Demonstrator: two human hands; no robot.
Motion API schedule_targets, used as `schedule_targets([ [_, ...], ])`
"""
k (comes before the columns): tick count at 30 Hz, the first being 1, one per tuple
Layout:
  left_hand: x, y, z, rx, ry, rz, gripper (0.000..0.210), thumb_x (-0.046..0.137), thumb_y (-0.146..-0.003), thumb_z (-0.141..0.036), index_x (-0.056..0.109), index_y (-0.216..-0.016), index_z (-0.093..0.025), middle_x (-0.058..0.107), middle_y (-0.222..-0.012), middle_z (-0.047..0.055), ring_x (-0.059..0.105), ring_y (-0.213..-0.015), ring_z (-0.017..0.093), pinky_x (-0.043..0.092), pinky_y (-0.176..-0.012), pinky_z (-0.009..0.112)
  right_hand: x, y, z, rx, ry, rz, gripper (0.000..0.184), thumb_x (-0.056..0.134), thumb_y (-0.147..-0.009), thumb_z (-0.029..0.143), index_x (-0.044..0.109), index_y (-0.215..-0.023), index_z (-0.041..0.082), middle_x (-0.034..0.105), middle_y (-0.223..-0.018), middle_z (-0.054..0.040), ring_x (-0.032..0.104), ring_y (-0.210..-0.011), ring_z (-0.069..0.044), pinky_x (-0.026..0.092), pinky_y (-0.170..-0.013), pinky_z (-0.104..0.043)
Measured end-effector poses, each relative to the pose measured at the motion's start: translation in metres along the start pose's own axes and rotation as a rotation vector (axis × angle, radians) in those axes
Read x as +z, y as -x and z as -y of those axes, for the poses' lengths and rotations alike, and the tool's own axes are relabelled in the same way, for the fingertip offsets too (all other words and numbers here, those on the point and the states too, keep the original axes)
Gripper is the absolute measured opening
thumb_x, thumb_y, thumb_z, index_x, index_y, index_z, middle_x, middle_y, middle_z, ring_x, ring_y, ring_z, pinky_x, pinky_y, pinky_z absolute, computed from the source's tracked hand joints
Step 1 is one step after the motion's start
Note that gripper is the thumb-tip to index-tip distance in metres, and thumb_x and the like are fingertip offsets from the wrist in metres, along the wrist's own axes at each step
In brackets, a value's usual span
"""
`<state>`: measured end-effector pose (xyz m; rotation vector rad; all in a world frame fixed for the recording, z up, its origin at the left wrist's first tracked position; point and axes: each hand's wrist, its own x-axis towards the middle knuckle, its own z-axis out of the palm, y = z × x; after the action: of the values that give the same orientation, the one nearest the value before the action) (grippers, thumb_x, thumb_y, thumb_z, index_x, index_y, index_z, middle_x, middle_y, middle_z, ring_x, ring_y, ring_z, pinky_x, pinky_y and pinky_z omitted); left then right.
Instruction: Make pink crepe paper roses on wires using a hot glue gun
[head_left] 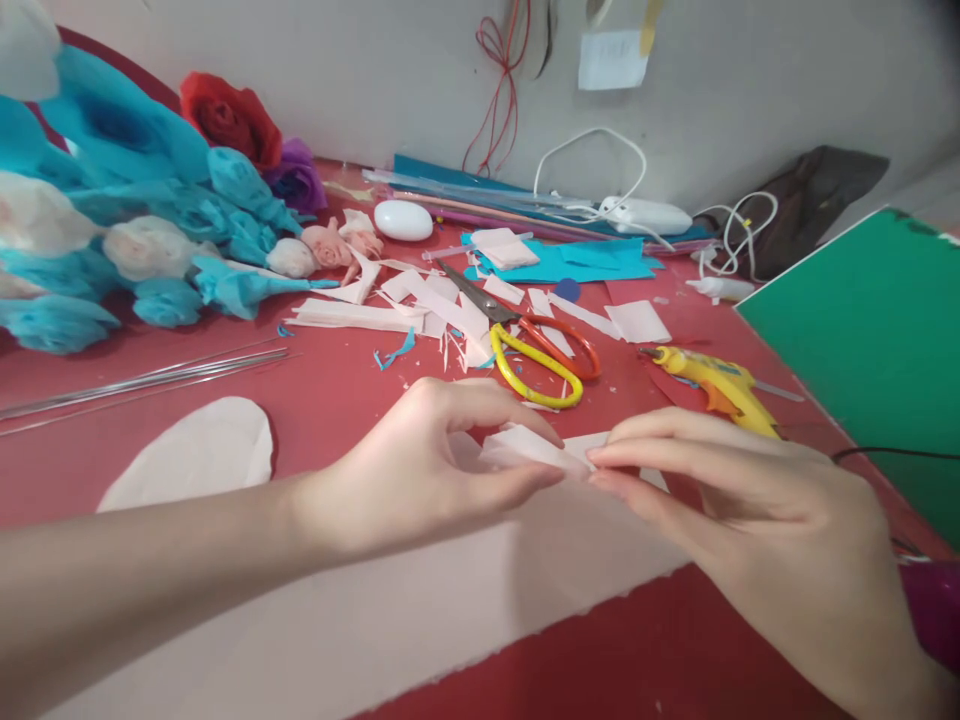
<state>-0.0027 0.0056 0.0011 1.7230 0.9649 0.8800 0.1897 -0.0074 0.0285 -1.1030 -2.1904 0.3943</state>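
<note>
Between my two hands is a small piece of pale pink paper. My left hand has its thumb and fingers closed on the left part of it. At its right end, my right hand pinches the paper between fingertips and thumb. Under both hands lies a large sheet of pale pink paper with a ragged front edge. A rounded pale cut-out lies left of my left wrist. Just beyond my hands rest scissors with one yellow and one red handle.
A yellow glue gun lies at the right, before a green board. Paper scraps litter the red table. Blue paper flowers stand at the left, near metal wires. A white power strip sits along the wall.
</note>
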Motion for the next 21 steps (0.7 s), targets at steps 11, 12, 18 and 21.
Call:
schedule_targets([
  [11, 0.0014, 0.001, -0.0007, 0.03, 0.033, 0.001, 0.01, 0.061, -0.074, -0.015, 0.068, -0.082, -0.014, 0.069, -0.077, -0.002, 0.061, -0.072, 0.007, 0.047, -0.061, 0.01, 0.0066, 0.0047, 0.0049, -0.143, 0.182, -0.046, 0.011, 0.058, -0.077, 0.006, 0.057, -0.077, 0.017, 0.058, -0.078, 0.0044, 0.053, -0.069, -0.002, 0.043, -0.072, -0.009],
  [12, 0.0016, 0.0011, -0.0008, 0.035, 0.04, 0.003, 0.01, 0.061, -0.075, -0.016, 0.068, -0.082, -0.014, 0.069, -0.078, -0.002, 0.062, -0.073, 0.007, 0.047, -0.062, 0.01, 0.007, 0.0049, 0.0049, -0.146, 0.202, -0.041, 0.011, 0.057, -0.077, 0.006, 0.056, -0.078, 0.017, 0.058, -0.078, 0.0037, 0.053, -0.07, -0.003, 0.043, -0.073, -0.01],
  [18, 0.0024, 0.001, -0.0015, -0.011, 0.057, 0.008, 0.012, 0.061, -0.075, -0.018, 0.068, -0.084, -0.015, 0.069, -0.079, -0.002, 0.062, -0.074, 0.008, 0.048, -0.062, 0.01, 0.0055, 0.0044, 0.0002, -0.103, 0.313, -0.054, 0.008, 0.049, -0.083, 0.01, 0.05, -0.081, 0.018, 0.056, -0.084, 0.0005, 0.052, -0.078, -0.007, 0.041, -0.074, -0.014],
  [21, 0.0019, 0.0006, -0.0021, -0.024, 0.065, 0.012, 0.012, 0.06, -0.076, -0.019, 0.069, -0.084, -0.016, 0.069, -0.079, -0.002, 0.062, -0.073, 0.008, 0.048, -0.062, 0.01, 0.0007, 0.0032, -0.0043, -0.031, 0.258, -0.109, 0.006, 0.047, -0.085, 0.013, 0.049, -0.084, 0.019, 0.054, -0.086, 0.0017, 0.05, -0.079, -0.005, 0.039, -0.074, -0.011],
])
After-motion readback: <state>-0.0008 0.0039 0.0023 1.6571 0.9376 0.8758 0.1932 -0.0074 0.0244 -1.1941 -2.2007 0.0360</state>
